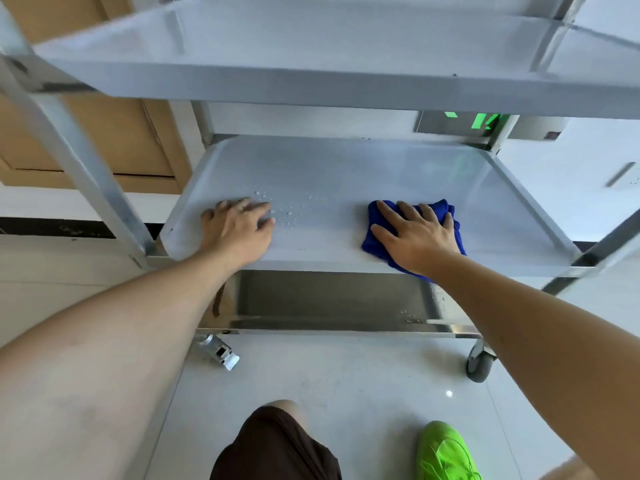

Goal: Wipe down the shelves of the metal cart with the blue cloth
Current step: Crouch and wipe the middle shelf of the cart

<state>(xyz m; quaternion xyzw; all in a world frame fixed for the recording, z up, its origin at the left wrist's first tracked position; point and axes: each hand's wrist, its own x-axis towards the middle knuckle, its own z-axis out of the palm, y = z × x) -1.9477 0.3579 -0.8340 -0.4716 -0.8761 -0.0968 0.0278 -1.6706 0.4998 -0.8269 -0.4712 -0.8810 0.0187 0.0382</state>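
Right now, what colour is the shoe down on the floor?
Bright lime green; the shoe shows clearly at the bottom right of the head view.

Both my arms reach fwd, bare, elbows nearly straight. My left hand (pixel 239 225) lies palm down, fingers loosely together, flat on the middle shelf (pixel 346 168) near its front left corner. My right hand (pixel 414 233) is palm down, fingers spread, pressing on the blue cloth (pixel 446 209) near the front edge, right of centre.
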